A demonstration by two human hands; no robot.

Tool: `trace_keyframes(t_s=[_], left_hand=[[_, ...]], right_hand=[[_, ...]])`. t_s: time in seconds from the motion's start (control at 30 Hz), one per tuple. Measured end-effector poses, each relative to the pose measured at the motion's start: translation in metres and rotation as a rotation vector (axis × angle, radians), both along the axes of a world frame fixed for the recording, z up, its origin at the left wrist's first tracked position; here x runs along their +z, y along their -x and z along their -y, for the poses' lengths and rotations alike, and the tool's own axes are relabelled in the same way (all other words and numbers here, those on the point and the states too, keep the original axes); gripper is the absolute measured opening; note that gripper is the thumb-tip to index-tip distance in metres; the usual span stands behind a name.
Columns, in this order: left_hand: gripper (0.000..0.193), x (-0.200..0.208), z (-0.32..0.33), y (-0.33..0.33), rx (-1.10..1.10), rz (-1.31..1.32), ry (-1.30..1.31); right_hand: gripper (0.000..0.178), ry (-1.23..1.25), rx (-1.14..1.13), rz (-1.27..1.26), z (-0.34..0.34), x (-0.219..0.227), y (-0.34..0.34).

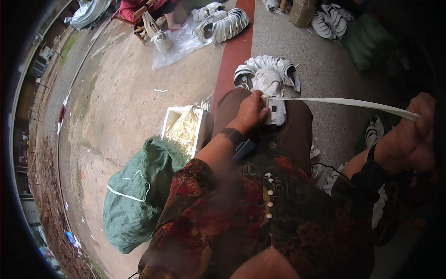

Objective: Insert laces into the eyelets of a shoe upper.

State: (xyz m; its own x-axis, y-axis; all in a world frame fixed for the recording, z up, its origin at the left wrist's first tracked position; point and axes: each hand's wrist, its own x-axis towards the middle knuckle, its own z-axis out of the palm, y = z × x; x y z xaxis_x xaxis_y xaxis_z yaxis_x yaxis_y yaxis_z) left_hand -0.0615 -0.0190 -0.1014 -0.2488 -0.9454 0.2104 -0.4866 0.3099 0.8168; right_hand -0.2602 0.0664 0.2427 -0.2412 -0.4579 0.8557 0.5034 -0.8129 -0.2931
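Observation:
A pale grey and white shoe upper (pixel 268 80) lies between my knees, its black-marked end (pixel 278 113) toward me. My left hand (pixel 252 110) is closed on the shoe's left side, thumb and fingers pinching its edge. From the shoe a flat white shoelace (pixel 344 101) runs out to the right, stretched tight. Far out at the right, my right hand (pixel 415 132) grips the other end of that lace, raised off my lap. Some of its fingers are lost in the dark rim.
Beyond my knees curves a row of nested shoe uppers (pixel 289 72). A white box (pixel 201 132) full of loose laces and a green sack (pixel 125 214) stand at my left. Farther off, a person in red (pixel 132 9) sits by plastic sheeting (pixel 179 53) with more uppers (pixel 232 25).

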Motion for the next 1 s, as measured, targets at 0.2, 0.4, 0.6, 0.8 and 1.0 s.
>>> trace_keyframes(t_s=[0.2,0.4,0.6,0.8,1.0], left_hand=[[0.040,-0.001,0.019,0.013,0.212,-0.067,-0.066],[0.022,-0.013,0.035,0.010,0.243,0.045,0.010],[0.017,-0.008,0.042,0.002,0.090,-0.312,-0.289],[0.008,0.023,0.029,0.013,-0.077,-0.542,-0.689],[0.003,-0.035,0.053,0.005,0.183,-0.496,-0.257]], right_hand=[[0.019,0.192,0.356,-0.344,-0.005,-0.006,0.039],[0.021,0.214,0.349,-0.407,-0.007,-0.001,0.037],[0.018,-0.291,-0.005,-0.041,-0.014,0.007,0.044],[0.010,-0.052,0.331,-0.206,0.008,-0.005,0.055],[0.020,-0.259,0.050,-0.101,-0.016,-0.008,0.025]])
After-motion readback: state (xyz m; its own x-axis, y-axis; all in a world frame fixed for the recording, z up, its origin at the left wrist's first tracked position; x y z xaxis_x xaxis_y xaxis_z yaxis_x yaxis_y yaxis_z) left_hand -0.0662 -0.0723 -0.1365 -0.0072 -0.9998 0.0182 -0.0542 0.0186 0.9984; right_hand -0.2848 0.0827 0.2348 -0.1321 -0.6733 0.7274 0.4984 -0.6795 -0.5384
